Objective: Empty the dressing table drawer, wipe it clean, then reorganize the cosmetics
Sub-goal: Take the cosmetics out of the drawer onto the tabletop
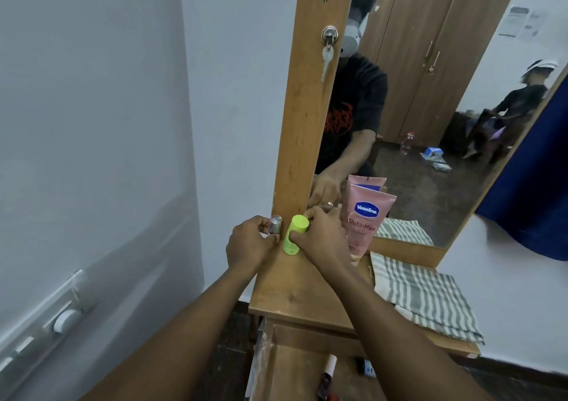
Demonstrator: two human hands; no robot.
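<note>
My left hand (250,245) grips a small silver cylinder (275,224) at the back left corner of the wooden dressing table top (295,293). Right beside it, my right hand (322,237) holds a lime-green bottle (295,234) that stands slightly tilted on the top. A pink Vaseline tube (364,219) stands upright just right of my right hand, against the mirror. Below the top, the drawer (285,367) is pulled open, with a white-capped tube (329,370) and another small item (365,367) lying inside.
A grey-and-white striped cloth (427,296) lies on the right half of the table top. The mirror (430,108) in its wooden frame (307,124), with a key in a lock, rises behind the items. A white wall stands at the left.
</note>
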